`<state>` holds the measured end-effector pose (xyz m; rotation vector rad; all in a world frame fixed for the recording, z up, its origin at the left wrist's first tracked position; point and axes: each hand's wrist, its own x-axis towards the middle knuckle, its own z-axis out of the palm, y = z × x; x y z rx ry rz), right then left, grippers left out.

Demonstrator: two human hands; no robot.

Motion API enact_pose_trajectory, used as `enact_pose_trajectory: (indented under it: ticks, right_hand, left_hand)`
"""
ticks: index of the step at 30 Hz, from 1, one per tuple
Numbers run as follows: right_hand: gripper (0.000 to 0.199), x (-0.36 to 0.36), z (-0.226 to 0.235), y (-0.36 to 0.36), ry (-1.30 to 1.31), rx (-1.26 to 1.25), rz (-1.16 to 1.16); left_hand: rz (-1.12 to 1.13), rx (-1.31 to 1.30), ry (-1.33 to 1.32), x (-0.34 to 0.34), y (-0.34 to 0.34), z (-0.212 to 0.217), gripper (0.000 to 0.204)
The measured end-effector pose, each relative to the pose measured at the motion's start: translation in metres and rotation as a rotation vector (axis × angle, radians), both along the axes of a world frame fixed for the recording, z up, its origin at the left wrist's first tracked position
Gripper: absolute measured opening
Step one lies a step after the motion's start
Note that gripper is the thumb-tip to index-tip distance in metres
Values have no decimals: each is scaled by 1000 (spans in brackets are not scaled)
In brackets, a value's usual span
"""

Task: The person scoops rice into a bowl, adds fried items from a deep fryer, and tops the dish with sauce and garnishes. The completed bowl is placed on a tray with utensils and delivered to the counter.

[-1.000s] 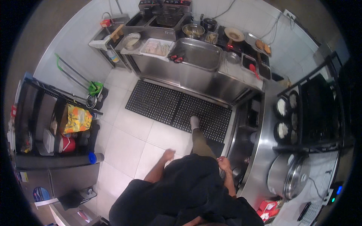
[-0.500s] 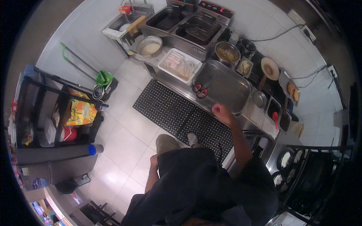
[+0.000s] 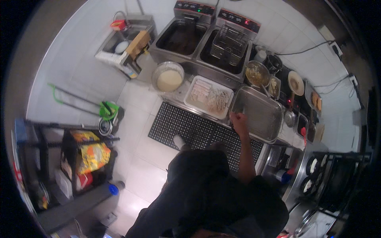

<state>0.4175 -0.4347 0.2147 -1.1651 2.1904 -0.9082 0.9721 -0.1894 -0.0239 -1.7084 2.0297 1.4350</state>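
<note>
My right hand (image 3: 239, 122) reaches to the near left corner of the large metal tray (image 3: 258, 137), its fingers closed at the spot where the scissors with red and black handles lay. The hand hides most of the scissors. Left of it stands a white tray (image 3: 189, 104) holding pale strips and a coated, crumbly portion. A metal bowl (image 3: 154, 75) of pale batter is farther left on the counter. My left hand is out of sight, behind my dark-clothed body.
Behind the trays are two deep fryers (image 3: 181, 37), the right one with a wire basket (image 3: 229, 44). A frying-food bowl (image 3: 257, 73), a strainer (image 3: 295, 82) and a red spoon (image 3: 303, 131) are to the right. Black mats (image 3: 186, 123) cover the floor; a shelf rack (image 3: 43, 133) stands left.
My right hand has moved onto the scissors at the large tray's near left corner. The view has shifted, and my left hand has gone out of sight.
</note>
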Motion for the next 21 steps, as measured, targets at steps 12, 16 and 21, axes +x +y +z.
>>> enact_pose_trajectory:
  ticks: [12,16,21]
  right_hand:
    - [37,-87,99,-41,-48,-305,-310]
    - [37,-174,147,-130,185,-377,-315]
    - [40,-290,147,-282,493,-197,-102]
  left_hand:
    - [1068,117,324,117,-377,103,24]
    - [948,73,545,37,-396,120,34]
    - [696,432,386,-9,-326,62,25]
